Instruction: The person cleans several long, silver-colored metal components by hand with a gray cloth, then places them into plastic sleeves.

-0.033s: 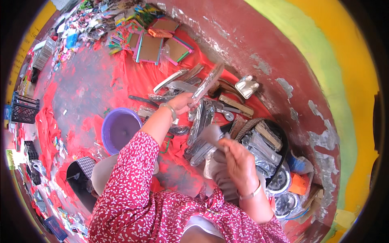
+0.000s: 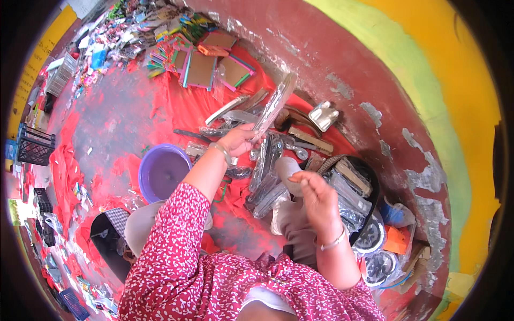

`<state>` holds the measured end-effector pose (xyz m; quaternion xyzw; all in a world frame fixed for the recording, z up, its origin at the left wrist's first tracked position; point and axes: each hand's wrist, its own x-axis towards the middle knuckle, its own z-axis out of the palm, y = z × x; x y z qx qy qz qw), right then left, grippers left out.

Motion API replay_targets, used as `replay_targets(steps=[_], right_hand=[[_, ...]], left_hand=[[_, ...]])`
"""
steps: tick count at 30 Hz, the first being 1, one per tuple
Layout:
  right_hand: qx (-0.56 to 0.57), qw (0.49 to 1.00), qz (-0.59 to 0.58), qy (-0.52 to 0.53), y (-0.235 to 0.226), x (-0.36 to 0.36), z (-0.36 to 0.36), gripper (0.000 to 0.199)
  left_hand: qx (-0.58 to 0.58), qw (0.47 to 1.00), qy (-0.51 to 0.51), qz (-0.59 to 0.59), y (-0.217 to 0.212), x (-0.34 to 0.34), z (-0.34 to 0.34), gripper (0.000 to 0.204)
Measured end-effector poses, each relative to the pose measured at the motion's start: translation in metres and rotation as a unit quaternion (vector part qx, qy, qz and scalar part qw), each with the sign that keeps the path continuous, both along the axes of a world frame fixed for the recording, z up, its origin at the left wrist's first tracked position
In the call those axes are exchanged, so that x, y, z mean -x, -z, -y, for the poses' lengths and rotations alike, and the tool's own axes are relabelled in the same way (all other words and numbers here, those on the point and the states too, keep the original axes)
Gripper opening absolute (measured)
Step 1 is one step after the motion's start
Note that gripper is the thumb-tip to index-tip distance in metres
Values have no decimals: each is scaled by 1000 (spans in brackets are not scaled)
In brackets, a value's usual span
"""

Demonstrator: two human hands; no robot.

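Note:
My left hand (image 2: pixel 241 140) is closed around the lower end of a long, narrow package in clear plastic (image 2: pixel 276 107). The package slants up and away to the right; what lies inside the wrapping cannot be made out. Closer to me, my right hand (image 2: pixel 319 198) pinches the near end of a smooth, pale grey piece (image 2: pixel 286 170) between thumb and fingers. Its exact kind is unclear. Beneath both hands lies a pile of plastic-wrapped long items (image 2: pixel 267 155), with a ladle-like metal head (image 2: pixel 301 154) among them.
A purple basin (image 2: pixel 143 176) stands left of my left forearm. At right, a black container (image 2: pixel 375 187) holds wrapped packages, beside wrapped wheels (image 2: pixel 381 267). Framed boards (image 2: pixel 201 69) lie on red sheeting farther off. A peeling red wall (image 2: pixel 342 53) bounds the right side.
The grey piece in my right hand has turned more upright, and that hand has shifted slightly. My left hand still holds the wrapped package.

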<state>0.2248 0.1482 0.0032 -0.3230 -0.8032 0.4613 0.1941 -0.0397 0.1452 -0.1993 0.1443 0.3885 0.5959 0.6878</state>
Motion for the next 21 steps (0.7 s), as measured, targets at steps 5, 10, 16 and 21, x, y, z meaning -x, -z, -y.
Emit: replay_targets(steps=[5,10,16,21], right_hand=[[110,970,-172,134,10,-20,-5,13],[-222,957,186,32,29,-13,21,10],[-242,967,15,72,22,10,31,7],[403,859,-311,51,-6,31,5,12]], left_hand=[[-156,979,-31,124,-139,-44,63,32],[-173,980,-90,-25,-215,-71,135,30],[-186,964,-124,-141,-258,-71,200,26],[-169,966,-166,-100,-263,-72,204,25]])
